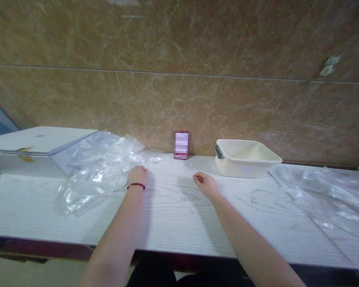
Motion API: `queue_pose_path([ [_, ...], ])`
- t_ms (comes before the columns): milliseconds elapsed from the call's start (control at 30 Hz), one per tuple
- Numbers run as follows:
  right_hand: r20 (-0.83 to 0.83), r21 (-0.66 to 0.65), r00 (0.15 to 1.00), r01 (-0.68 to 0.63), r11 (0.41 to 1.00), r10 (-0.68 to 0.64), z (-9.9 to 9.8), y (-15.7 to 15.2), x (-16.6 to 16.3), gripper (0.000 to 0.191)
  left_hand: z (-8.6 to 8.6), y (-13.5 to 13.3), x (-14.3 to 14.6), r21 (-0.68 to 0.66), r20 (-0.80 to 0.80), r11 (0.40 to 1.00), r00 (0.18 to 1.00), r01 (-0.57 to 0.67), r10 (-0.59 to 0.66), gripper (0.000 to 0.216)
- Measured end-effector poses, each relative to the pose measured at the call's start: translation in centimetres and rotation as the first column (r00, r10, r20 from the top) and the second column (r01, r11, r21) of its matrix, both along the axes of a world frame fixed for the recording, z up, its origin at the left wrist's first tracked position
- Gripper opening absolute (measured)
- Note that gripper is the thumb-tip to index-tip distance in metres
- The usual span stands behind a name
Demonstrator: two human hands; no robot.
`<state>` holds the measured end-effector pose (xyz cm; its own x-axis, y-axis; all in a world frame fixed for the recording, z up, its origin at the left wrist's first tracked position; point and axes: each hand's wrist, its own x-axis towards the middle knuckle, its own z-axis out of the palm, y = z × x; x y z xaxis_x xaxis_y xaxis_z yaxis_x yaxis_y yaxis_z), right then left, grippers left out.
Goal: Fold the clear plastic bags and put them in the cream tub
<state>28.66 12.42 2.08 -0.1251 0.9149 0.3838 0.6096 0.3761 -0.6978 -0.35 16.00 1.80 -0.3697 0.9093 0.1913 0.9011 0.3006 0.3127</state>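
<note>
My left hand, with a red bead bracelet at the wrist, reaches into the edge of a heap of clear plastic bags on the white table. Its fingers are curled into the plastic and mostly hidden. My right hand hovers over bare tabletop near the middle, fingers loosely curled with nothing visible in them. A small red and white card stands against the wall between and beyond both hands.
A cream plastic tub with a grey handle sits at the back right of my right hand. More flat clear plastic sheets cover the table's right end. A white board lies raised at the left. A brown marble wall backs the table.
</note>
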Motion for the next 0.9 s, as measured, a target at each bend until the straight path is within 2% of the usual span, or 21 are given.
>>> queue_pose_path([
  [167, 0.000, -0.002, 1.000, 0.003, 1.000, -0.003, 0.2, -0.1, 0.1, 0.017, -0.2, 0.3, -0.4, 0.049, 0.020, 0.998, 0.999, -0.034, 0.033, 0.029],
  [267, -0.002, -0.002, 1.000, 0.007, 1.000, -0.007, 0.3, -0.2, 0.1, 0.017, 0.3, 0.3, 0.1, 0.109, 0.035, 0.994, 0.999, -0.002, -0.002, 0.032],
  [400, -0.015, 0.003, 1.000, -0.011, 1.000, 0.011, 0.5, -0.4, -0.2, 0.019, 1.3, 0.4, 1.8, 0.188, 0.069, 0.972, 0.986, 0.140, -0.155, 0.030],
  [467, -0.025, 0.006, 0.999, -0.023, 1.000, 0.024, 0.6, -0.5, -0.3, 0.020, 1.6, 0.2, 3.1, 0.259, 0.178, 0.935, 0.939, 0.243, -0.293, 0.029],
  [533, -0.035, 0.010, 0.999, -0.042, 0.999, 0.042, 0.8, -0.8, -0.6, 0.020, 1.8, -0.3, 4.6, 0.363, 0.346, 0.872, 0.821, 0.328, -0.454, 0.029],
  [600, -0.045, 0.025, 0.997, -0.060, 0.998, 0.061, 1.0, -1.0, -0.8, 0.020, 1.8, -1.0, 6.3, 0.436, 0.502, 0.825, 0.663, 0.360, -0.555, 0.029],
  [667, -0.068, 0.060, 0.995, -0.073, 0.996, 0.077, 1.2, -1.2, -1.0, 0.020, 1.7, -1.8, 7.8, 0.457, 0.633, 0.797, 0.486, 0.394, -0.603, 0.028],
  [767, -0.094, 0.108, 0.989, -0.107, 0.988, 0.118, 1.4, -1.5, -1.1, 0.022, 1.5, -2.8, 9.7, 0.432, 0.763, 0.741, 0.230, 0.514, -0.604, 0.026],
  [833, -0.080, 0.122, 0.983, -0.154, 0.981, 0.164, 1.4, -1.6, -1.2, 0.027, 1.5, -3.3, 10.3, 0.407, 0.803, 0.707, 0.141, 0.578, -0.579, 0.026],
  [900, -0.056, 0.125, 0.977, -0.198, 0.972, 0.206, 1.4, -1.7, -1.3, 0.028, 1.4, -3.6, 10.7, 0.385, 0.817, 0.697, 0.127, 0.605, -0.562, 0.027],
])
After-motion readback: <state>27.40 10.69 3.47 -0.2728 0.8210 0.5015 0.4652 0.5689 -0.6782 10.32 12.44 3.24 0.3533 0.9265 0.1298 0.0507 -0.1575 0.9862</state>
